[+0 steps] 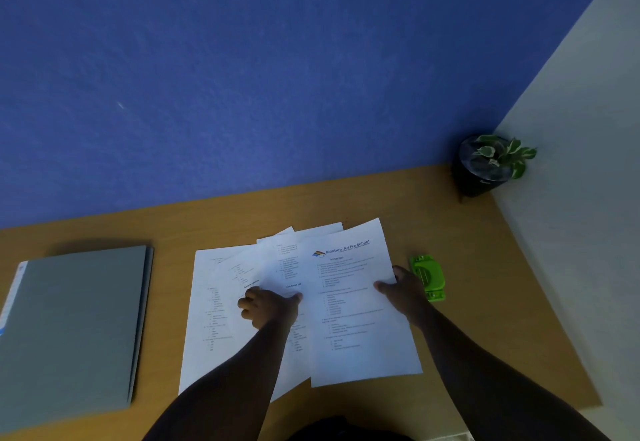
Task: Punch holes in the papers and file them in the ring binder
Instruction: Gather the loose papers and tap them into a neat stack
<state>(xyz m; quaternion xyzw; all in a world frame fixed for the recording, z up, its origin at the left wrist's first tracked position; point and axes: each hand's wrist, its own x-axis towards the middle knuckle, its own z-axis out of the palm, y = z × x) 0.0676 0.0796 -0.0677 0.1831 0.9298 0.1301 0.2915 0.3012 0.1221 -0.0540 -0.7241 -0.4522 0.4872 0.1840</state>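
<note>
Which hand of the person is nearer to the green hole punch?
The right hand. It pinches the right edge of the top sheet, just left of the green hole punch. The left hand rests farther left, on the fanned papers.

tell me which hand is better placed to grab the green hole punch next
Right: the right hand lies at the white printed papers' right edge, directly beside the green plastic hole punch; the left hand is mid-stack, farther away.

Blue wall (242,77) behind wooden desk (485,267)

left hand (268,307) bare | right hand (405,290) bare | forearms unsleeved, no jewellery visible
</note>
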